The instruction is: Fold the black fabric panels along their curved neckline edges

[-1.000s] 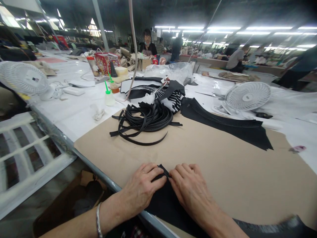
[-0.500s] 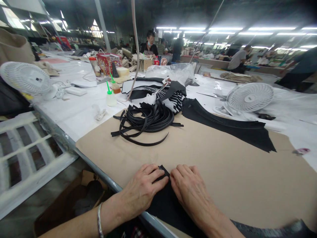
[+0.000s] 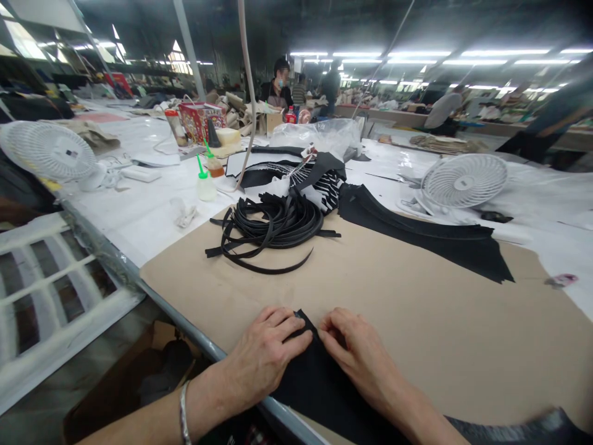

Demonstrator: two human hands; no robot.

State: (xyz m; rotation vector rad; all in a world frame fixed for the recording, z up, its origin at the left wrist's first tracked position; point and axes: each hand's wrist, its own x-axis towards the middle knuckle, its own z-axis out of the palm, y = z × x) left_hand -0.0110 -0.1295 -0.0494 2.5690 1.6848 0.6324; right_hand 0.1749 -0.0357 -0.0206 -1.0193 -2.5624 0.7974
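A dark, flat black piece of material, which could be fabric or thin leather, lies over the table's front edge. My left hand is closed on its far left edge, with thumb and curled fingers on a narrow strip there. My right hand bends its fingers at the right edge of the same piece, thumb and forefinger pinched close to it. Beyond my hands rests a loose heap of black strips. To the right lies a stack of curved black pieces. Both palms are hidden.
A tan sheet covers this part of the white table. Two white fans stand left and right. Green-tipped bottles stand at the back left. A hanging cord drops near the heap. A co-worker is across the table.
My right hand has shifted slightly right and its fingers have loosened a little from the black piece. My left hand stays in nearly the same place.
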